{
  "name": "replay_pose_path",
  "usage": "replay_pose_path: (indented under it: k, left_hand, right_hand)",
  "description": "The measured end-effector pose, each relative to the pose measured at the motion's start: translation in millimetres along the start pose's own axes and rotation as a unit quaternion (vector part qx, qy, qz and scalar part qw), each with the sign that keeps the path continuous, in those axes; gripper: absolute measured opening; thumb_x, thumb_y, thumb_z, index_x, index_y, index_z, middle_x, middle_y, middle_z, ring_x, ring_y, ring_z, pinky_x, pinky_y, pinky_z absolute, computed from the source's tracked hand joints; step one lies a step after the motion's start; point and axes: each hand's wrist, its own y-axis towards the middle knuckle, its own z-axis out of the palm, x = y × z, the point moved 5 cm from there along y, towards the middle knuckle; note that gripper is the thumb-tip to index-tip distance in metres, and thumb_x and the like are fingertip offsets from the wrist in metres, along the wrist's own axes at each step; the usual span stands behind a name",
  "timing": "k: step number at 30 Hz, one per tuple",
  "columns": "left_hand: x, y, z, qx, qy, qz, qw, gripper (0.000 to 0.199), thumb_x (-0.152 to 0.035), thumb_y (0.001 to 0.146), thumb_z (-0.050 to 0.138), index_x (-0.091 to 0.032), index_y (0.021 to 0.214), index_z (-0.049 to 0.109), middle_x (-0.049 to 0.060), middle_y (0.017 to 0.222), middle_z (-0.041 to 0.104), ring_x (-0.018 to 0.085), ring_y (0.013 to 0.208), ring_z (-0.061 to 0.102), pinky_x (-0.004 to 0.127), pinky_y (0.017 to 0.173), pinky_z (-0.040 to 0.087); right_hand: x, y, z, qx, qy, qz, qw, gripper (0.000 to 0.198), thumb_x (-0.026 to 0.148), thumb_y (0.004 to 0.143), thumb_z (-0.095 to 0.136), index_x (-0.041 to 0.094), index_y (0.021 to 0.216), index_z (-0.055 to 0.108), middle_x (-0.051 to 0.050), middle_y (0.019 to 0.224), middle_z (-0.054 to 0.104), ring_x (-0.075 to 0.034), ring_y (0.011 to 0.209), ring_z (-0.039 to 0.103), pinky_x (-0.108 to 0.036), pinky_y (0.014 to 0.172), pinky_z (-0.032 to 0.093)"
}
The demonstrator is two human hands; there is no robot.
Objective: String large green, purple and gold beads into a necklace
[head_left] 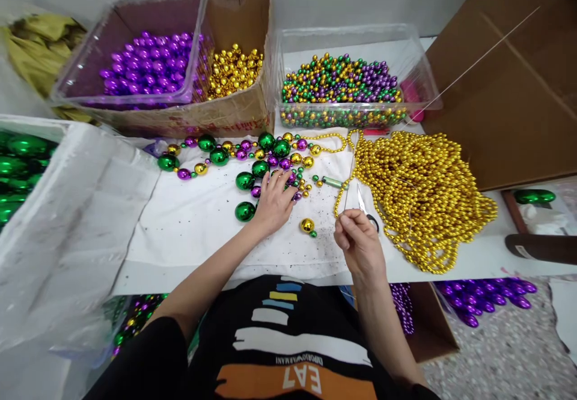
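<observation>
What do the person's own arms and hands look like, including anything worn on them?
The left hand and right hand wear no gloves. Both forearms are bare, with no watch showing. A black sleeve ends around the left elbow. It matches the black shirt, which carries white, orange, blue and yellow blocks and lettering.

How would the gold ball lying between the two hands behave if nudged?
The gold ball would probably roll, being round and apparently loose on the white cloth. Its glossy surface may be slippery; it might bump the green bead alongside.
</observation>
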Motion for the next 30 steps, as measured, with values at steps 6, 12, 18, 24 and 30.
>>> replay_pose_path:
  k: [6, 12, 18, 24, 30]
  left_hand:
    - [-5.1, 6.2, 12.8, 0.025, -0.017, 0.020, 0.999, 0.021, -0.007, 0.086, 0.052, -0.018, 0.096, 0.067, 0.016, 0.150, 0.046, 0.034, 0.149, 0.026, 0.068, 0.121, 0.009]
    - [-6.9, 9.2, 15.4, 0.024, -0.039, 0.019, 0.999, 0.023, -0.004, 0.088, 0.047, -0.016, 0.089, 0.067, 0.015, 0.147, 0.050, 0.031, 0.149, 0.028, 0.065, 0.122, 0.008]
    - [11.9, 13.0, -15.0, -0.050, -0.330, -0.130, 0.934, 0.014, -0.030, 0.085, 0.067, -0.019, 0.093, 0.066, 0.011, 0.119, 0.067, 0.027, 0.120, 0.058, 0.052, 0.107, 0.044]
    - [40.8, 4.2, -17.4, -0.081, -0.716, -0.280, 0.634, 0.024, -0.031, 0.082, 0.070, -0.016, 0.099, 0.065, 0.005, 0.090, 0.070, 0.013, 0.079, 0.067, 0.029, 0.078, 0.056]
    - [42.6, -3.2, -20.2, -0.084, -0.769, -0.281, 0.568, 0.019, -0.022, 0.086, 0.064, -0.016, 0.104, 0.067, 0.005, 0.091, 0.070, 0.012, 0.081, 0.067, 0.027, 0.080, 0.056]
  right_hand:
    - [-2.9, -2.8, -1.1, 0.008, -0.008, 0.003, 1.000, 0.022, 0.035, 0.079, 0.075, 0.022, 0.085, 0.059, 0.005, 0.062, 0.055, -0.005, 0.042, 0.034, -0.019, 0.039, 0.023]
    - [-3.9, -3.7, -3.1, 0.001, 0.003, 0.014, 1.000, 0.022, 0.033, 0.077, 0.076, 0.021, 0.084, 0.059, 0.005, 0.061, 0.055, -0.004, 0.043, 0.035, -0.018, 0.040, 0.023]
    - [-3.6, -4.5, -5.3, 0.030, -0.059, 0.008, 0.998, 0.021, 0.036, 0.076, 0.078, 0.020, 0.079, 0.063, 0.003, 0.064, 0.056, -0.006, 0.046, 0.038, -0.020, 0.042, 0.028]
    - [-16.9, -10.7, -3.8, 0.096, -0.196, 0.025, 0.976, 0.022, 0.040, 0.076, 0.078, 0.019, 0.074, 0.069, 0.003, 0.060, 0.050, -0.009, 0.049, 0.040, -0.023, 0.044, 0.031]
    - [-17.9, -17.6, -1.2, 0.101, -0.217, 0.000, 0.971, 0.017, 0.038, 0.078, 0.077, 0.022, 0.086, 0.076, 0.000, 0.074, 0.057, -0.010, 0.053, 0.044, -0.024, 0.046, 0.034]
